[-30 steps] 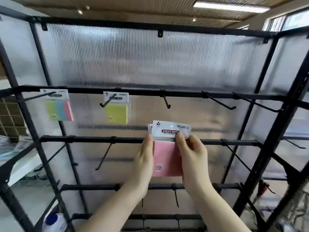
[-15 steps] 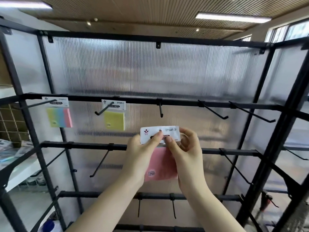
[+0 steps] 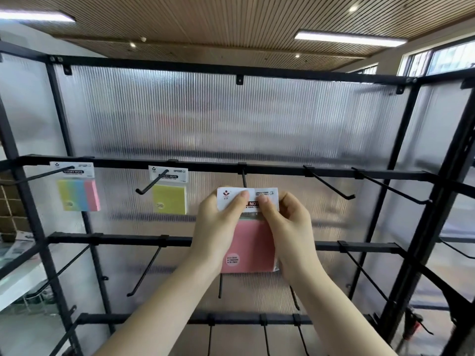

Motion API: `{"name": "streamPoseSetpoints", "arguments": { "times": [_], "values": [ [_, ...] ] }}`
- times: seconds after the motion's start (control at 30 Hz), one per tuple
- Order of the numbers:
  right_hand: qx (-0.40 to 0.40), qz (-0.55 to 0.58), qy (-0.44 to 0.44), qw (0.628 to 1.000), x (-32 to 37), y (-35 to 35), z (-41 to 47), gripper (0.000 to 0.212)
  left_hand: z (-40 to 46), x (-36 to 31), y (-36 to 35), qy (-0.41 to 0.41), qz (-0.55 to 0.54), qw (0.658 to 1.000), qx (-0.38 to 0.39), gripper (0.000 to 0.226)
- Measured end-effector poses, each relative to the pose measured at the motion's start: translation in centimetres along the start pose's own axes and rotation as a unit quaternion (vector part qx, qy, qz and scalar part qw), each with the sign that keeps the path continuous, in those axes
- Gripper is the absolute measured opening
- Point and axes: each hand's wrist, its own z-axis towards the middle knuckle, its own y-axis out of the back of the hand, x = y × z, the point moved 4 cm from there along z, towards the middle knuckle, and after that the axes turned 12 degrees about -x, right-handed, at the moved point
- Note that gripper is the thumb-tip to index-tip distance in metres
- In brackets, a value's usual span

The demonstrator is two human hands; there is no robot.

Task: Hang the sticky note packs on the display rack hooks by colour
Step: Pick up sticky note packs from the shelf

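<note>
Pink sticky note pack with white card header point(image 3: 250, 242): pinched at header by left hand point(image 3: 218, 227) and right hand point(image 3: 288, 227), thumbs in front (steadying the hang-hole, presumably), raised just below black metal hook point(image 3: 243, 179).

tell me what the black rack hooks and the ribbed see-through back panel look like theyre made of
Black rack hooks: thin rigid rods, probably painted or coated metal wire, with an even matte black finish.
Ribbed see-through back panel: likely fluted plastic sheet such as polycarbonate; fine vertical ribs blur the light behind it. It could be ribbed glass, though less likely.
</note>
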Motion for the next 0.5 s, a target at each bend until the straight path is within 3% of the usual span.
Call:
{"name": "streamPoseSetpoints", "arguments": {
  "times": [0.5],
  "values": [
    [0.017, 0.0, -0.008, 1.0, -1.5, -0.5, 1.5, 0.016, 1.7, 1.6, -0.2, 0.001, -0.039, 0.997, 0.07, 0.012]
  ]
}}
